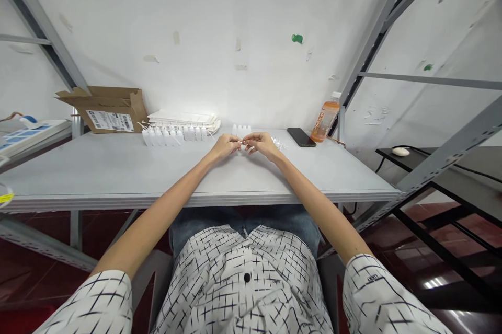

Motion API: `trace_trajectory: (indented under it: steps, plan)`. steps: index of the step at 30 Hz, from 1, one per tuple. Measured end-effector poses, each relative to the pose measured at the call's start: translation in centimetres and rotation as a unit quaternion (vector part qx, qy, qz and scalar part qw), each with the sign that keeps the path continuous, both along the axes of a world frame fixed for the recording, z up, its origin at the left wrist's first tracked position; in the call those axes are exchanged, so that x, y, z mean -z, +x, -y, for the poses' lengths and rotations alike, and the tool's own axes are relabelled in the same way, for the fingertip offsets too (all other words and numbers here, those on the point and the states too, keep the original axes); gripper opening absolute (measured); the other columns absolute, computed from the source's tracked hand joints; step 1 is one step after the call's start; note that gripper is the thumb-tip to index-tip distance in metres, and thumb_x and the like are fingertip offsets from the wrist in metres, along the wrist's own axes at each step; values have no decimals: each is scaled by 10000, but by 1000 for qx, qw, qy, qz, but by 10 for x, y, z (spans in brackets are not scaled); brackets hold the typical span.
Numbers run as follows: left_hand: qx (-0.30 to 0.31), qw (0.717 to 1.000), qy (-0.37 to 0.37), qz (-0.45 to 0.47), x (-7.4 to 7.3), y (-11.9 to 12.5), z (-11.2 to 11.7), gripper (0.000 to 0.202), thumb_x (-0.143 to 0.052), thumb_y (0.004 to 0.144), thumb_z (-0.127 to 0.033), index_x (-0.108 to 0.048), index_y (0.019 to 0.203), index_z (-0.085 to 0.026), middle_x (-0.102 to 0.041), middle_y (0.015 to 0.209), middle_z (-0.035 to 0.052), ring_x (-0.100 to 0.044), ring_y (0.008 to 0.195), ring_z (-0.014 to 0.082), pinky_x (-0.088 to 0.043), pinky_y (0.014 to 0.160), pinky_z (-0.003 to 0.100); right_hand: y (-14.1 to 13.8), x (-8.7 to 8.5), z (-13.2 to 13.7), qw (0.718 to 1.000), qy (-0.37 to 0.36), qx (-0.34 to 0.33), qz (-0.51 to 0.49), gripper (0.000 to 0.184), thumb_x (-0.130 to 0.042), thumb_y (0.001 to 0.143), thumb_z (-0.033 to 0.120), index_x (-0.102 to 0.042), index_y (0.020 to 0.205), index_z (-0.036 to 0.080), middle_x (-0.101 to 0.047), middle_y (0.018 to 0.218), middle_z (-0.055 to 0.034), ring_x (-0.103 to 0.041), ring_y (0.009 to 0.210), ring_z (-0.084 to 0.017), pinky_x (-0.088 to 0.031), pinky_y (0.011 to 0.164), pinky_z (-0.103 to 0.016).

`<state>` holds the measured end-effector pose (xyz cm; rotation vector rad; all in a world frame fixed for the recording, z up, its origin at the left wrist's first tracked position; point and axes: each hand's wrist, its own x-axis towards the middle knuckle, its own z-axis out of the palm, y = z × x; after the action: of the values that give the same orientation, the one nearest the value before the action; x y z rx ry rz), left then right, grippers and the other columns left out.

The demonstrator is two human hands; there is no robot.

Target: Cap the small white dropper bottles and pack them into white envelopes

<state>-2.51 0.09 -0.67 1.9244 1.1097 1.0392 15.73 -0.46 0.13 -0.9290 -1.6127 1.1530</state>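
At the far left, a blue-and-white packet [33,133] is lying on a side shelf, and a torn-open cardboard box [105,109] is sitting on its side at the far edge of the grey table [98,177]. The box's white shipping label [110,121] is showing a barcode, but its print is too small to read. Just right of the box, a stack of white trays [182,118] is resting behind a long row of small white bottles [164,138], which are standing close together with thin tags or strings poking out at the ends. A shorter group of similar bottles [241,130] is standing apart from the row, directly beyond the hands. So far, the row is far longer than this short group. Near the middle, the left hand [225,147] and right hand [261,146] are meeting, with the fingertips of each pressed together and pinching a tiny pale item [242,141], whose exact form is hard to tell. Just beside the right hand, some small clear pieces [277,142] are lying on the table. Farther right, a black phone [301,137] is lying face up beside an orange drink bottle [324,118], whose label is unreadable.
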Motion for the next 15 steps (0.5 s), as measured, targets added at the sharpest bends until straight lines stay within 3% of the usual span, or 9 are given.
trace_trajectory:
  steps: [5,15]
  plan:
    - [4,1000,-9,19,-2,1,1,236,-545,661,-268,-709,734,-116,-598,604,10,-417,488,91,-336,501,243,1,0,0,1000,7,10,17,80,-729,753,180,-716,816,131,-743,856,-85,-670,656,-137,-552,517,-220]
    - [-9,999,-18,30,-4,1,2,264,-558,679,-222,-719,856,-111,-624,658,24,-475,514,103,-363,442,218,3,0,-1,999,28,29,31,48,-717,766,187,-705,777,142,-707,742,-48,-667,647,-137,-550,500,-205]
